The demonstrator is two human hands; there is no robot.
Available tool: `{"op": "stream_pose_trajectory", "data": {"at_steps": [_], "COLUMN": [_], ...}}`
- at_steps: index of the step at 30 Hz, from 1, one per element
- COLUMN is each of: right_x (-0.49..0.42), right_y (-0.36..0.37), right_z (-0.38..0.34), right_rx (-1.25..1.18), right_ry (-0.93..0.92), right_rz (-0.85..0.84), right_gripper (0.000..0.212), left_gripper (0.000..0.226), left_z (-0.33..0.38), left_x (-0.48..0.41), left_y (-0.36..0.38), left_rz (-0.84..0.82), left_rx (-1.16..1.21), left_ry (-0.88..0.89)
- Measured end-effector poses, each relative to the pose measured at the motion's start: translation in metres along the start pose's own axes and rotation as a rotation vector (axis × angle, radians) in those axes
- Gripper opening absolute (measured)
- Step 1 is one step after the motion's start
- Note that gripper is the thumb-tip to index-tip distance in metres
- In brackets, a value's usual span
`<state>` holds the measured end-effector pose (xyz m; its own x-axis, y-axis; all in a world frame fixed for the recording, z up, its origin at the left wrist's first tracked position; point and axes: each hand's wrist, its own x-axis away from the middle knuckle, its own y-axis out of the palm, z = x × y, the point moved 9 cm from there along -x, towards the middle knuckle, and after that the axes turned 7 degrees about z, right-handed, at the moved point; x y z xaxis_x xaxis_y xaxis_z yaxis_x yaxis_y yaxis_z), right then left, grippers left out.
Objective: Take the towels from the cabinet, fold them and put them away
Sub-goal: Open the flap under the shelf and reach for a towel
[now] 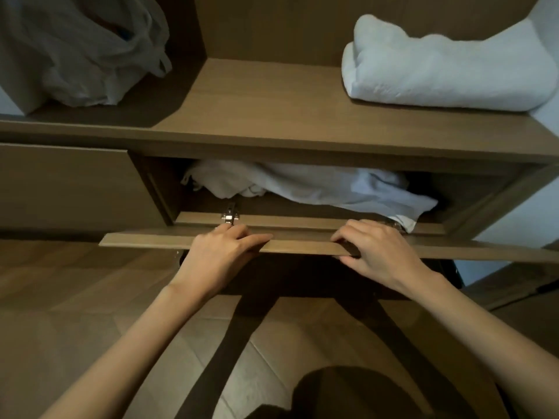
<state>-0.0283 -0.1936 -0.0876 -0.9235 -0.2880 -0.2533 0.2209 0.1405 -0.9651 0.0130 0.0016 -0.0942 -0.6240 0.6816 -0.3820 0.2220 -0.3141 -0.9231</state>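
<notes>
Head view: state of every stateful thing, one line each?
flap door: swung down and open, both hands on its front edge
left hand: fingers curled over the door edge, gripping it
right hand: fingers curled over the door edge, gripping it
towels in the compartment: unfolded, crumpled in a heap
towel on the shelf: folded, lying flat
plastic bag: slumped, mouth open
hinge: extended

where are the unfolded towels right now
In the head view the crumpled white towels lie inside the lower compartment, under the shelf, just behind the flap door that both hands hold.
</notes>
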Motion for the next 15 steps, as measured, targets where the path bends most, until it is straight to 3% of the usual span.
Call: {"op": "stream_pose_trajectory", "data": {"at_steps": [2,7,11,15], "right_x": [0.014,0.055,0.089,0.099], "right_y": [0.017,0.08,0.139,0.173], "right_z": [-0.012,-0.029,-0.038,-0.042], "right_rx": [0.052,0.142,0.126,0.109], "right_ry": [-0.061,-0.065,-0.011,0.006], "right_rz": [-0.081,-0.235,-0.532,-0.557], "right_gripper": [0.043,0.071,0.079,0.087], "left_gripper": [0.05,0.061,0.075,0.103], "left_z": [0.007,0.023,0.031,0.027], "left_x": [0.015,0.063,0.09,0.107], "left_y": [0.008,0.064,0.104,0.149], "left_rz": [-0.075,-0.49,-0.539,-0.519], "left_rx": [-0.014,-0.095,-0.089,-0.131], "left_ry": [0.017,-0.023,-0.059,-0.129]}}
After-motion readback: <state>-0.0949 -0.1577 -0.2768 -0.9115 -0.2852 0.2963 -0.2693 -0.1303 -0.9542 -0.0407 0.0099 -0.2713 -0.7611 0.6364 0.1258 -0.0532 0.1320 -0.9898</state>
